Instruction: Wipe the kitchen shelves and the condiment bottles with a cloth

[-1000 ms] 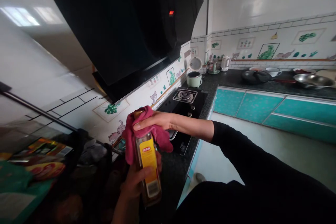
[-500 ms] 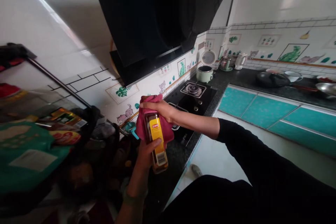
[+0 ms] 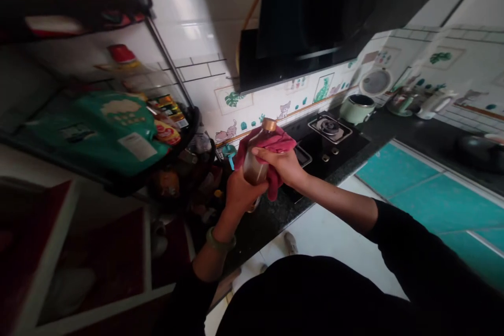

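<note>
My left hand [image 3: 243,191] is wrapped round the lower part of a clear glass bottle [image 3: 255,168] with a gold cap [image 3: 269,124], held tilted over the counter. In my right hand [image 3: 285,164] is a dark pink cloth [image 3: 277,140], pressed against the bottle's upper side below the cap. Folds of the cloth show on both sides of the bottle and hang below my right hand. The bottle's base is mostly hidden behind my left hand.
A black gas stove [image 3: 331,131] is set in the dark counter [image 3: 275,220], with an open green cooker [image 3: 357,108] beyond it. A range hood [image 3: 315,21] hangs above. At left, a rack holds a teal bag [image 3: 114,131] and several packets.
The bottle has turned, so its yellow label no longer faces me and its gold cap shows. My view has swung left, bringing more of the rack in. Both hands keep their hold.
</note>
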Motion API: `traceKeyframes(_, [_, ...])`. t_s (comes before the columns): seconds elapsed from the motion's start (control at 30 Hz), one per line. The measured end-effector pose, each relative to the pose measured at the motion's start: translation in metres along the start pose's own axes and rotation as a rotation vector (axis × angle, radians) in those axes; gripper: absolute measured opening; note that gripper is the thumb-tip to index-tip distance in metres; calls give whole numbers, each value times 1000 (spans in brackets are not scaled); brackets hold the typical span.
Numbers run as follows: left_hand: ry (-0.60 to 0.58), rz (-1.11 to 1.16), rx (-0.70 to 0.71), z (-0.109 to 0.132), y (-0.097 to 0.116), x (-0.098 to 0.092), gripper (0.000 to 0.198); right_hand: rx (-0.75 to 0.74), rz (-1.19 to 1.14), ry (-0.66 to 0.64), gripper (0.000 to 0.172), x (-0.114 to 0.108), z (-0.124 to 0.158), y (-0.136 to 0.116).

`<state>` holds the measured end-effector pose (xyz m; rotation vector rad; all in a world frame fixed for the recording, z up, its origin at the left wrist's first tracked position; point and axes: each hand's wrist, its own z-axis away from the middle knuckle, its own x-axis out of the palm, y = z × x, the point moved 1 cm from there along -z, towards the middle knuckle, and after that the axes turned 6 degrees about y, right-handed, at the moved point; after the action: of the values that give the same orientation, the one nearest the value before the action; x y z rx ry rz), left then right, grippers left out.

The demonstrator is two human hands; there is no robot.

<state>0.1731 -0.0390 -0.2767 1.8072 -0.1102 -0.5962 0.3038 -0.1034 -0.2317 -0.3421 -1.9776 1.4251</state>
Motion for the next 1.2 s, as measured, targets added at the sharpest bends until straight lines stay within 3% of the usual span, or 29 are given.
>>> traceKeyframes(0.1, [-68, 220, -59, 10, 4, -1, 76, 151, -70, -108, 45, -6, 14, -3])
traceKeyframes(0.2, [-84, 402, -86, 15, 6, 1, 76, 213, -60, -94, 51, -9, 22, 2])
traceKeyframes(0.4, [37, -8, 29, 15, 8, 5, 75, -4, 73, 67, 50, -2, 16, 3])
traceKeyframes(0.5, [55, -182, 31, 19, 12, 7, 78, -102, 70, 70, 51, 0, 8, -4])
traceKeyframes(0.77, [13, -333, 47, 30, 13, 1, 69, 25, -46, -62, 39, -1, 1, -24])
traceKeyframes(0.87, [-18, -254, 62, 36, 8, -3, 71, 102, -27, -141, 44, -7, 2, -33])
traceKeyframes(1.03, [-202, 154, 14, 45, 1, -3, 70, 159, -25, -355, 48, -23, -1, -41])
traceKeyframes(1.2, [-365, 495, -82, 46, -3, -1, 81, 226, -110, -277, 61, -36, -1, -26])
